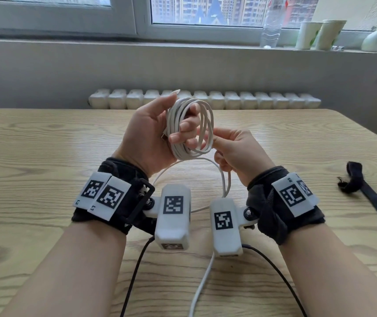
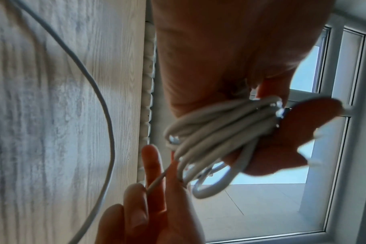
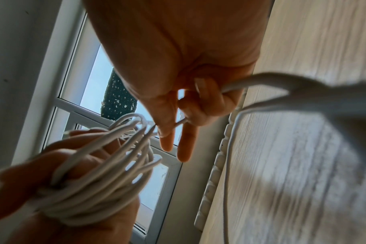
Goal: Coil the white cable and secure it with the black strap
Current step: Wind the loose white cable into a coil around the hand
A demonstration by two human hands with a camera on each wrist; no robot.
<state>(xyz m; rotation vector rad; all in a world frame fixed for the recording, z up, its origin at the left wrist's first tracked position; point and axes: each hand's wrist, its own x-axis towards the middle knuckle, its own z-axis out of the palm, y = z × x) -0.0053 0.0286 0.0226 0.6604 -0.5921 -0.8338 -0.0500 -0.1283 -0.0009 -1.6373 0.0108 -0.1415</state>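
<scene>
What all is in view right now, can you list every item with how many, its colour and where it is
white cable: one, white, mostly coiled in the left hand, a loose tail hanging toward the table
black strap: one, black, lying on the table at the right, untouched
table: one, light wood grain, under both hands
radiator: one, white, behind the table's far edge
clear bottle: one, on the windowsill
paper cups: two, white and green, on the windowsill
small vase: one, white, with a plant, windowsill far right
left hand: grips the coil
right hand: pinches the loose cable beside the coil
</scene>
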